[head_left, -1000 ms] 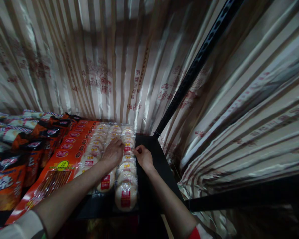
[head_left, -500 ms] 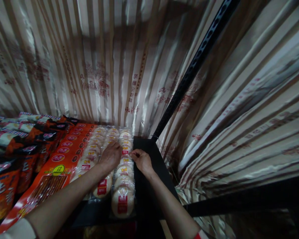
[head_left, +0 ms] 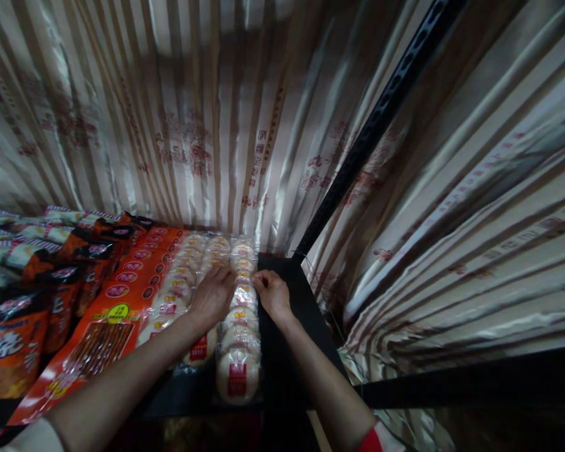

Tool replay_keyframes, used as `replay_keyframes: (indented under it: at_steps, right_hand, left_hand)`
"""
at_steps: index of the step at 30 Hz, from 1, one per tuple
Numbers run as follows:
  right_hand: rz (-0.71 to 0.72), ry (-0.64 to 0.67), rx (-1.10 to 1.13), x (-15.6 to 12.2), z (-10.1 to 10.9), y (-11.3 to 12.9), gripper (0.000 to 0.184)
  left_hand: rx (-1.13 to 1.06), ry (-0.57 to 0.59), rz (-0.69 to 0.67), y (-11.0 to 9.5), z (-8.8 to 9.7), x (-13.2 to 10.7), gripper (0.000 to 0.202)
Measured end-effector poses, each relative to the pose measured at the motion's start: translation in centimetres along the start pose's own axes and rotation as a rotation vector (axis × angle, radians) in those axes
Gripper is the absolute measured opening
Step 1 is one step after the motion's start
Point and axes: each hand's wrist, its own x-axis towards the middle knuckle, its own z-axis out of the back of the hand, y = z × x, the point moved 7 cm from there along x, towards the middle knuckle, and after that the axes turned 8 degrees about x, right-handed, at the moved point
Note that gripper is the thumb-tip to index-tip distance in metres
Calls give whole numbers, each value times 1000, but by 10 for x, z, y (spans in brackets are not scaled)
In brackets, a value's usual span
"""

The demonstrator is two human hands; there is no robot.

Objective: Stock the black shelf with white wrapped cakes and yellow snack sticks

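A row of round, pale biscuits in clear plastic packets (head_left: 238,370), with red and yellow labels, lies at the right end of a black shelf (head_left: 306,351). My left hand (head_left: 214,294) is at the row's left edge, fingers curled against the plastic. At the opposite edge, my right hand (head_left: 274,295) has thumb and fingers pinched together on the wrapper's side. My left hand partly covers a second row of biscuit packets (head_left: 200,348), and another row of packets (head_left: 172,301) stands beyond it.
Left of the biscuits lie a flat orange snack packet (head_left: 117,292) and several orange-and-black bags (head_left: 12,342). A slanted black metal post (head_left: 358,150) rises at the shelf's back right corner. Striped, printed curtains (head_left: 207,125) hang behind and to the right.
Both hands stay at the sides of the right-hand row. My right hand has shifted slightly toward the back, its fingers more curled. The whole view has moved a little.
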Motion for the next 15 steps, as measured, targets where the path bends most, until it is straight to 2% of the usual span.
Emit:
replay_keyframes:
  at_steps: [2, 5, 15]
  right_hand:
    - [-2, -13, -4, 1, 1, -1, 17]
    - [2, -28, -15, 2, 0, -3, 18]
    - [10, -37, -10, 6, 0, -5, 19]
  left_hand:
    - [4, -14, 0, -1, 3, -4, 22]
    - [-3, 23, -31, -5, 4, -9, 21]
    - [9, 113, -142, -12, -4, -16, 21]
